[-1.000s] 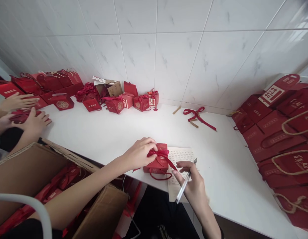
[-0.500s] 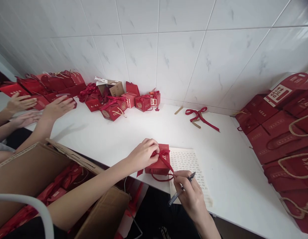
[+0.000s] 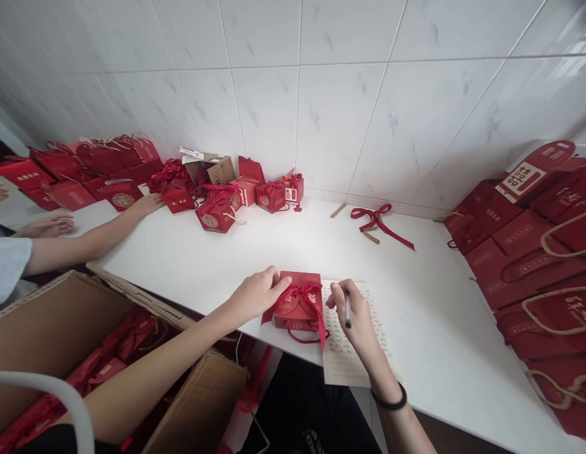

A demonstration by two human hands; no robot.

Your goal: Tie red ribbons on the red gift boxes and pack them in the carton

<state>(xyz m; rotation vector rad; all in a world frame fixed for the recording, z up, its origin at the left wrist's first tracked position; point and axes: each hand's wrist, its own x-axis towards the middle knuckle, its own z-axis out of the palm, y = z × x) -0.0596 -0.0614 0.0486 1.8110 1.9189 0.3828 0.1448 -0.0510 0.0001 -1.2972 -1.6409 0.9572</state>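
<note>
A red gift box (image 3: 296, 310) lies at the table's front edge, tied with a red ribbon (image 3: 310, 296) in a bow. My left hand (image 3: 259, 291) grips its left side, thumb over the bow's left loop and the other fingers partly hidden behind. One ribbon tail hangs down the box's right side, and a twisted red cord handle curves out in front. Just right of the box, my right hand (image 3: 355, 312) holds a pen (image 3: 348, 310) above a sheet of handwritten paper (image 3: 342, 366), thumb and forefinger close to the box without clearly touching it.
Red boxes (image 3: 70, 195) line the wall at left, near other people's hands (image 3: 148, 203). More boxes (image 3: 217, 211) stand mid-table. A loose ribbon bow (image 3: 375, 221) lies behind. Stacked red boxes (image 3: 510, 252) fill the right side. A cardboard carton (image 3: 198, 394) stands below left.
My right hand has let go of the ribbon tail and moved up, with the pen still in it. My left hand has shifted left off the bow's middle. At left, another person's hand reached forward.
</note>
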